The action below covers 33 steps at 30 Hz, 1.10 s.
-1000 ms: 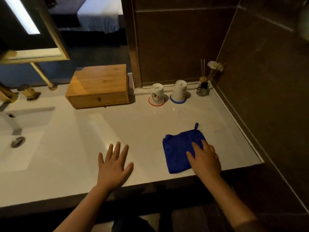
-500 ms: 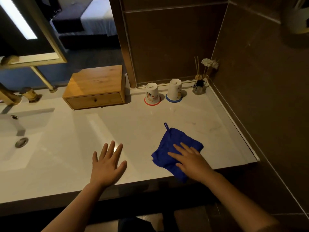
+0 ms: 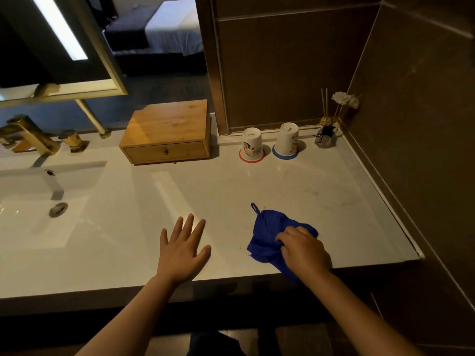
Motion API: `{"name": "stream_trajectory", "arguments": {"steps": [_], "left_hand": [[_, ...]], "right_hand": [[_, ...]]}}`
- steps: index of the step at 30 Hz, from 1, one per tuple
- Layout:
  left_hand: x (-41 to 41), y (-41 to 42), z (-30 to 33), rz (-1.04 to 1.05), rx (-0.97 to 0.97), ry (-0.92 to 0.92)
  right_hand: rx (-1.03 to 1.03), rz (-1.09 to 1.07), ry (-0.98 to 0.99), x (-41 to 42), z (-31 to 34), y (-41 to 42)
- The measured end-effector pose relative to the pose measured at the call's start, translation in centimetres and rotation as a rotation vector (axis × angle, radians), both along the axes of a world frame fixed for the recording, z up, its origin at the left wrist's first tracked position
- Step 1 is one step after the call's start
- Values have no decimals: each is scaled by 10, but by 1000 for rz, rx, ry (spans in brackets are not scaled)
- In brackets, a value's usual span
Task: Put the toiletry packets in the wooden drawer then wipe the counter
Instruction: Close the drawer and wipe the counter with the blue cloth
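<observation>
The right hand [image 3: 303, 250] bunches a blue cloth [image 3: 267, 237] near the front edge of the white counter [image 3: 205, 196], fingers curled down into the fabric and gripping it; part of the cloth is hidden under the palm, and a lower corner hangs past the counter edge. A small loop sticks out at the cloth's far corner. The left hand [image 3: 182, 250] lies flat on the counter well apart from the cloth, fingers spread wide, holding nothing. The wooden drawer [image 3: 165, 151] sits closed at the back of the counter (its contents cannot be seen), and no packets show on the surface. Two upturned cups [image 3: 270, 145] stand to its right. The sink [image 3: 38, 209] is cut off at the left edge.
</observation>
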<state>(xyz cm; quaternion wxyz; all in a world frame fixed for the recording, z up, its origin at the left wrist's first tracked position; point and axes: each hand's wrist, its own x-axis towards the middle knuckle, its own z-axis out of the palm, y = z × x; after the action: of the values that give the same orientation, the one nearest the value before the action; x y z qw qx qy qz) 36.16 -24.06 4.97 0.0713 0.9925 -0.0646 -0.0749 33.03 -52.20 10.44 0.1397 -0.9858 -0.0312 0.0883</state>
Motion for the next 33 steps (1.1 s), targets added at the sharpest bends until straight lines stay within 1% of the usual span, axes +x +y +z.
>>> {"name": "stream_trajectory", "arguments": {"steps": [4, 7, 12, 14, 16, 19, 24, 27, 30, 33], "left_hand": [[1, 1, 0, -5, 13, 28], [3, 1, 1, -15, 6, 55], [12, 6, 12, -48, -6, 135], [9, 9, 21, -64, -23, 117], [0, 14, 29, -75, -54, 58], [-14, 33, 39, -21, -114, -21], [-24, 94, 54, 76, -151, -177], [-27, 146, 57, 106, -131, -237], [-27, 210, 53, 148, -113, -251], [-22, 278, 43, 188, -78, -201]], "right_hand": [[126, -28, -129, -3, 7, -1], [209, 2, -247, -2, 22, 6], [316, 86, -322, 7, 44, 23], [336, 122, -337, 12, 50, 33], [352, 153, -345, 18, 56, 44], [386, 184, -342, 26, 60, 64], [405, 216, -333, 36, 63, 102], [409, 235, -326, 37, 62, 129], [397, 224, -319, 36, 60, 161], [420, 157, -317, 33, 56, 196]]}}
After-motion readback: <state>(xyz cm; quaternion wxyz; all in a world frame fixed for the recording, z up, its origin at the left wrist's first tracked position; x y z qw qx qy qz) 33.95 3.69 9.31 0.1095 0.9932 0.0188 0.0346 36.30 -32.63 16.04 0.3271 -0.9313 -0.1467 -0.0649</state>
